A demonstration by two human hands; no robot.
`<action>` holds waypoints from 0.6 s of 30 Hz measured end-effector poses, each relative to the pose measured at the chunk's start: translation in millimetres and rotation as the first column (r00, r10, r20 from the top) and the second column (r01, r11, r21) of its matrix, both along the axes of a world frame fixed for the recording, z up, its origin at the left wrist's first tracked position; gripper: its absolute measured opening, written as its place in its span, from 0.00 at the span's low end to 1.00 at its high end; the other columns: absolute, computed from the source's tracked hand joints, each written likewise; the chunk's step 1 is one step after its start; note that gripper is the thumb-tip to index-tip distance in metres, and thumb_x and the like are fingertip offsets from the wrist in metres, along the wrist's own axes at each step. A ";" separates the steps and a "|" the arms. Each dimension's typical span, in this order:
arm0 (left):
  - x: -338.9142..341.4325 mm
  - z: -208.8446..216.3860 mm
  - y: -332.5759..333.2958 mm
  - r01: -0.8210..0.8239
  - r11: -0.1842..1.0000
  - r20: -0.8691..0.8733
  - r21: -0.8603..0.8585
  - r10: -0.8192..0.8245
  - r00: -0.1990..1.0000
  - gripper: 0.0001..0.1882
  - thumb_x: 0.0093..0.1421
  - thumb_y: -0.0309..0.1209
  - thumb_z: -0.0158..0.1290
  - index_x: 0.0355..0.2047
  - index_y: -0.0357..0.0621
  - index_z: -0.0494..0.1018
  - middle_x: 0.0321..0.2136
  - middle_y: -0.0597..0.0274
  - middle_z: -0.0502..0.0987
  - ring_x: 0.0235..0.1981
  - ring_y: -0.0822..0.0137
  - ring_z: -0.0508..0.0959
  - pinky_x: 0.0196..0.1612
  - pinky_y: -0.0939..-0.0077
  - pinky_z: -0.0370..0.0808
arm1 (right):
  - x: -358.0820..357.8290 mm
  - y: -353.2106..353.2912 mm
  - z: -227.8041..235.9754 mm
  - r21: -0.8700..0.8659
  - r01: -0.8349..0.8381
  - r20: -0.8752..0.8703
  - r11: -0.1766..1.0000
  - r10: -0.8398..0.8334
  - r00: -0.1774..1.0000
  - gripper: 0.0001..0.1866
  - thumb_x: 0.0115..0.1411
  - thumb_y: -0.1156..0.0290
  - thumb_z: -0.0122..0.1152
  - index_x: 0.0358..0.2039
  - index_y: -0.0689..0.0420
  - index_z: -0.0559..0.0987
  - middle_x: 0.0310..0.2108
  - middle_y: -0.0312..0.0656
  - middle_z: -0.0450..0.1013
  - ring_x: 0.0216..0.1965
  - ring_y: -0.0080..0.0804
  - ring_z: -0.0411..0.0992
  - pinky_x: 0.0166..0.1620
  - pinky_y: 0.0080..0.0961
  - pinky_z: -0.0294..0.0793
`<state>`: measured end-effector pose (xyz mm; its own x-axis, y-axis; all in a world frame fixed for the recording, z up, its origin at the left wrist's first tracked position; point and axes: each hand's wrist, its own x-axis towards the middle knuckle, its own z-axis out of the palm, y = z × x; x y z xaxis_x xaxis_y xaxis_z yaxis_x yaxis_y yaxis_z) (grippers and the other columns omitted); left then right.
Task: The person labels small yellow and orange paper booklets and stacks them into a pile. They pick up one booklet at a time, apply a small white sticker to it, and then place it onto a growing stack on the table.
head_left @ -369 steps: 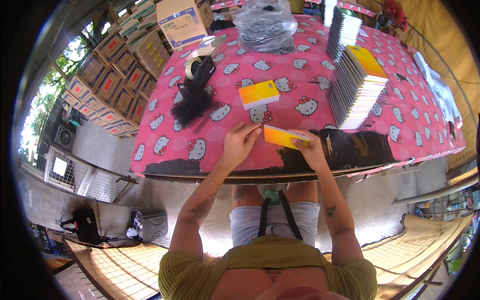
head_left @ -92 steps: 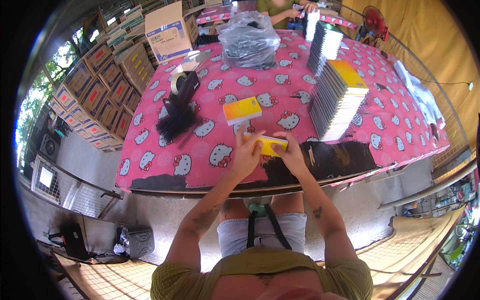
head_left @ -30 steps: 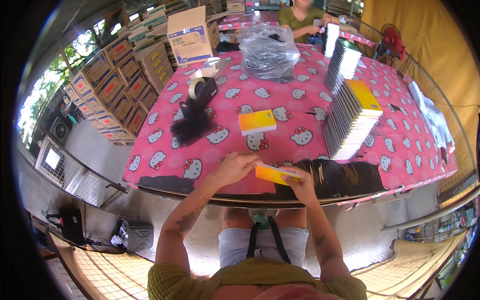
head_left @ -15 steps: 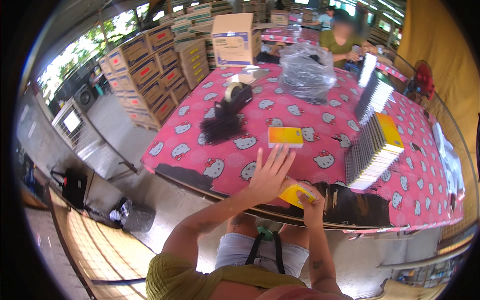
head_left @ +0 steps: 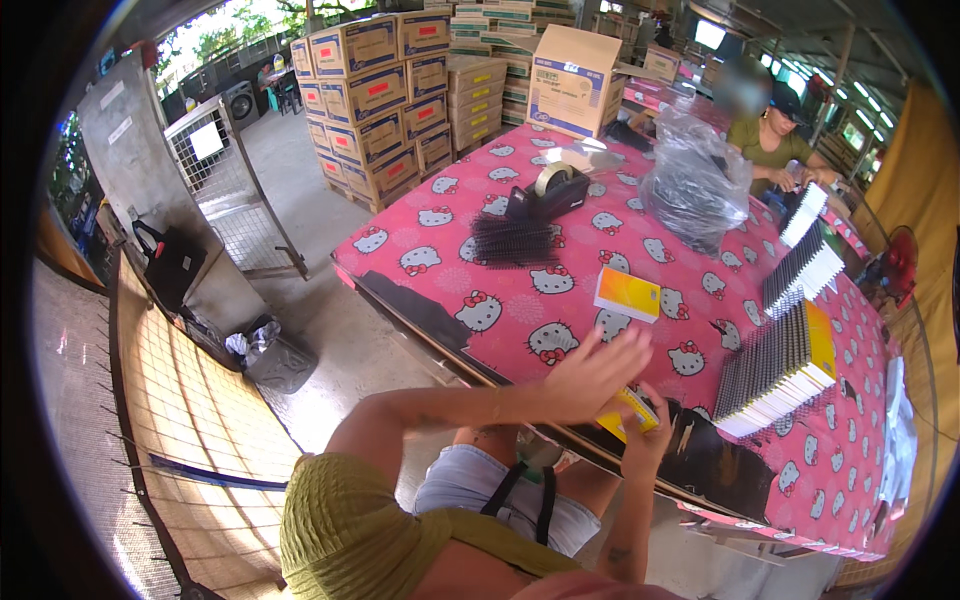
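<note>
At the near table edge my right hand (head_left: 648,430) grips a small yellow notebook (head_left: 612,424) with a dark spiral along one side. Over the notebook's upper part hangs my left hand (head_left: 590,378), its fingers stretched out and somewhat blurred; whether it touches the notebook I cannot tell. Just beyond lies a small stack of yellow-orange covered pads (head_left: 628,294). To the right, spiral notebooks stand packed in a long row (head_left: 768,375). Farther left a pile of black binding spirals (head_left: 513,242) rests beside a black tape dispenser (head_left: 560,192).
A pink patterned cloth (head_left: 590,237) covers the table, torn to a dark surface at the near edge. Farther back are a clear plastic bag (head_left: 695,185) and an open carton (head_left: 570,85). Stacked cartons (head_left: 365,95) stand left; a co-worker (head_left: 775,140) sits across.
The view has swung left, so the table things appear farther right. My left hand has moved from beside the pad stack back over the notebook, which my right hand keeps holding.
</note>
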<state>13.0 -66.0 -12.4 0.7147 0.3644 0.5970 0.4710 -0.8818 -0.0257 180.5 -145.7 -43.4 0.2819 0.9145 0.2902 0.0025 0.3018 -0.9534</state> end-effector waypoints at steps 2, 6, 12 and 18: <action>3.1 21.3 9.7 -0.135 0.991 -0.036 0.014 0.135 0.990 0.46 0.59 0.58 0.50 0.67 0.36 0.56 0.69 0.46 0.55 0.72 0.51 0.52 0.67 0.40 0.50 | -8.9 1.1 0.6 -0.049 0.058 -0.029 0.997 -0.059 0.998 0.19 0.58 0.78 0.66 0.49 0.62 0.72 0.42 0.38 0.69 0.43 0.22 0.68 0.47 0.19 0.69; -14.4 -52.9 -26.5 0.068 0.996 0.141 0.060 -0.076 0.987 0.44 0.60 0.54 0.52 0.67 0.36 0.55 0.67 0.45 0.58 0.68 0.48 0.59 0.66 0.39 0.51 | 13.8 6.7 -16.0 -0.032 0.090 0.112 0.995 -0.085 0.990 0.16 0.58 0.79 0.66 0.43 0.59 0.69 0.37 0.35 0.67 0.38 0.20 0.66 0.44 0.20 0.69; -4.1 13.4 21.0 0.035 0.956 -0.309 -0.290 -0.129 0.942 0.31 0.63 0.51 0.51 0.58 0.42 0.69 0.65 0.49 0.61 0.66 0.48 0.62 0.68 0.39 0.48 | 20.5 0.8 -18.3 -0.158 -0.156 0.075 0.975 0.170 0.983 0.14 0.62 0.78 0.62 0.48 0.66 0.76 0.39 0.35 0.74 0.41 0.20 0.70 0.46 0.18 0.70; -7.6 -49.8 -26.1 0.087 0.993 -0.056 -0.085 -0.092 0.994 0.40 0.62 0.55 0.49 0.65 0.37 0.60 0.67 0.44 0.57 0.70 0.49 0.54 0.67 0.38 0.51 | 17.8 2.3 -19.2 -0.114 -0.187 0.064 0.976 0.195 0.979 0.14 0.64 0.77 0.60 0.49 0.66 0.78 0.39 0.34 0.76 0.40 0.18 0.70 0.45 0.18 0.71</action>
